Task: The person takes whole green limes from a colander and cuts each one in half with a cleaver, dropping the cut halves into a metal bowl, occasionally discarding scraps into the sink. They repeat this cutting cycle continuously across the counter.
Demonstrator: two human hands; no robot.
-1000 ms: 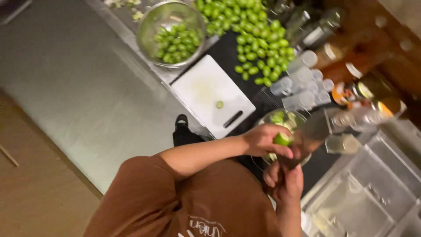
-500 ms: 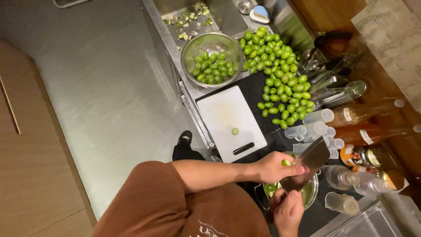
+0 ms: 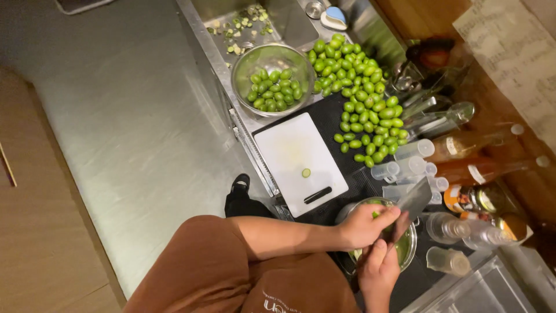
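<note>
Small green fruit (image 3: 375, 215) pinched in fingertips of left hand (image 3: 364, 225), over metal bowl (image 3: 409, 248) at counter's near end. Right hand (image 3: 379, 268) closed round handle of broad knife (image 3: 412, 203), blade beside the fruit. White cutting board (image 3: 298, 161) just beyond, carrying 1 green slice (image 3: 306, 173) and a dark-handled tool (image 3: 318, 195). Farther off: second bowl of fruit (image 3: 273, 73), loose green pile (image 3: 362, 101), bottles (image 3: 463, 145) alongside.

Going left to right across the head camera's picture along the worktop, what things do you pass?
Steel bowl of green fruit → white cutting board → loose heap of green fruit → clear plastic tubes → amber bottles.
</note>
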